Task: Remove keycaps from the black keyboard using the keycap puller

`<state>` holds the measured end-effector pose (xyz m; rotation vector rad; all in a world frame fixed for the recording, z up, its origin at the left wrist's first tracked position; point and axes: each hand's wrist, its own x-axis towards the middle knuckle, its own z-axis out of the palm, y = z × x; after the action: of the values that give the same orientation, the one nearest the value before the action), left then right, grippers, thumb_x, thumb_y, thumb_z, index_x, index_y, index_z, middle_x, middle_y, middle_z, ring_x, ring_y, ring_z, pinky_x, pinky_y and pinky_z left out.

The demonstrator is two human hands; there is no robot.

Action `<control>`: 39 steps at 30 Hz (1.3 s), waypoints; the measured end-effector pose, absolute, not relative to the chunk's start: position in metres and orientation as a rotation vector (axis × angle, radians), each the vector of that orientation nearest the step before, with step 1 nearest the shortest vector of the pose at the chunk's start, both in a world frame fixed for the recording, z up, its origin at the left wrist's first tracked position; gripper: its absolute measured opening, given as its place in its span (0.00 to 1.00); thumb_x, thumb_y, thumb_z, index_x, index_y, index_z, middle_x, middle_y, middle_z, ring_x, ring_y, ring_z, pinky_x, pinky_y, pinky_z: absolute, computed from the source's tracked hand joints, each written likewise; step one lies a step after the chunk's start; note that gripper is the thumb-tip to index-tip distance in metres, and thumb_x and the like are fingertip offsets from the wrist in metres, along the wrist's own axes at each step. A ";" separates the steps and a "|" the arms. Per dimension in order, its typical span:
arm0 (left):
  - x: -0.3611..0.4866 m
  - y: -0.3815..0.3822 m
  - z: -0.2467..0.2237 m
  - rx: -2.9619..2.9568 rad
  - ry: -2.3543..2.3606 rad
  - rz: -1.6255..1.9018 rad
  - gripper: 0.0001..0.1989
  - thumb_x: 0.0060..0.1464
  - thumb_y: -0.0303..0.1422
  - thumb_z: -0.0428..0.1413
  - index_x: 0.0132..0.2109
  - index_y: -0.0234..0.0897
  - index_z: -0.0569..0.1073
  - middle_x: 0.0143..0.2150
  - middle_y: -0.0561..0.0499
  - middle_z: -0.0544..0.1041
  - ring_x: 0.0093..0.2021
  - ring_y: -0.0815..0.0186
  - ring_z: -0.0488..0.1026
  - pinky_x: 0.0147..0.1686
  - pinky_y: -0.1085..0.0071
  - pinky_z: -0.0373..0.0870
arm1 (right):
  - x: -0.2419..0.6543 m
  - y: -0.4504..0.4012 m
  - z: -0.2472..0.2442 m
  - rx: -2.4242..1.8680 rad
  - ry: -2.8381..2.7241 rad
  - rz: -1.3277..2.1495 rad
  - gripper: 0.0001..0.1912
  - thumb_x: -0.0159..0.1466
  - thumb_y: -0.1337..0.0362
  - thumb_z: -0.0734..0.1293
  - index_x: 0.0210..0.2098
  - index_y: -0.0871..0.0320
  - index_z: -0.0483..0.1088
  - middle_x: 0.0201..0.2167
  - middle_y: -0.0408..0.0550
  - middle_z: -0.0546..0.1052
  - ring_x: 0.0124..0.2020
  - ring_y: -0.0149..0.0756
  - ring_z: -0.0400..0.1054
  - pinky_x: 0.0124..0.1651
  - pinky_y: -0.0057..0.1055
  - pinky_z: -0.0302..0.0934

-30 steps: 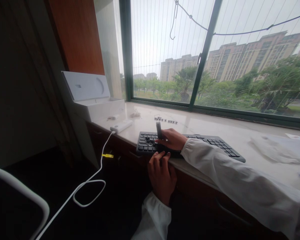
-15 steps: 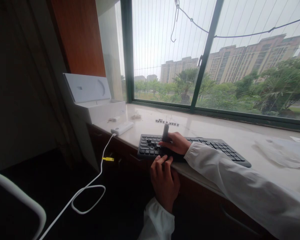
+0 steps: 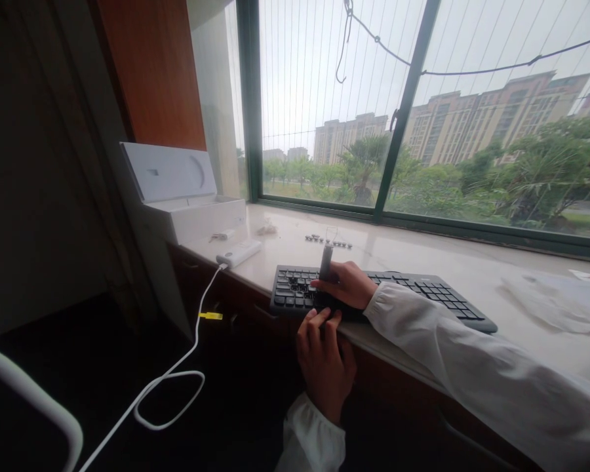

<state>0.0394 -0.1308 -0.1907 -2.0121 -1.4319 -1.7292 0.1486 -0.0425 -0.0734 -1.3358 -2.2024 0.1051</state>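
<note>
The right hand (image 3: 347, 284) has its grip clamped on the keycap puller (image 3: 326, 261), upright above the keyboard (image 3: 442, 295); the left hand (image 3: 327, 364), fingers slightly apart, touches the keyboard's near edge. The puller seems light and stiff, best held mid-handle.

The keyboard (image 3: 437, 295) is black. The cable (image 3: 165, 376) is white, its tag (image 3: 211, 316) yellow. The window frame (image 3: 248, 98) is dark green

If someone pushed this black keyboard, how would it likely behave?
The keyboard would probably stay stiff, as its long body shows no sag. Lying low and flat, it would likely slide rather than tip. The glossy-looking countertop may offer little friction.
</note>
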 end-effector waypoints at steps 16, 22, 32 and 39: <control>0.039 -0.132 -0.190 -2.035 -1.422 -1.762 0.19 0.56 0.23 0.52 0.54 0.40 0.71 0.53 0.46 0.71 0.59 0.56 0.63 0.59 0.56 0.61 | 0.157 -0.036 -0.065 -1.284 -2.167 0.228 0.28 0.56 0.38 0.65 0.22 0.59 0.64 0.17 0.39 0.62 0.22 0.26 0.52 0.25 0.27 0.48; 0.039 -0.131 -0.190 -2.042 -1.433 -1.757 0.19 0.55 0.23 0.52 0.54 0.40 0.71 0.54 0.46 0.71 0.60 0.56 0.62 0.59 0.56 0.61 | 0.153 -0.039 -0.068 -1.258 -2.257 0.152 0.24 0.58 0.42 0.66 0.27 0.60 0.71 0.19 0.42 0.68 0.22 0.28 0.58 0.27 0.28 0.51; 0.040 -0.131 -0.190 -2.031 -1.426 -1.773 0.19 0.55 0.23 0.52 0.53 0.41 0.71 0.53 0.46 0.71 0.60 0.56 0.62 0.59 0.56 0.60 | 0.154 -0.038 -0.068 -1.248 -2.297 0.141 0.23 0.59 0.44 0.66 0.27 0.60 0.71 0.19 0.41 0.69 0.22 0.28 0.57 0.27 0.27 0.51; 0.040 -0.133 -0.189 -2.036 -1.434 -1.753 0.19 0.55 0.23 0.52 0.53 0.40 0.71 0.53 0.45 0.71 0.59 0.56 0.63 0.59 0.55 0.61 | 0.155 -0.034 -0.072 -1.205 -2.310 0.106 0.23 0.60 0.45 0.65 0.27 0.60 0.69 0.21 0.43 0.70 0.22 0.28 0.59 0.28 0.27 0.52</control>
<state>0.0399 -0.1326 -0.1887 -2.0355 -1.4342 -1.7530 0.1549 -0.0341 -0.0715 -1.2050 -2.3104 0.1057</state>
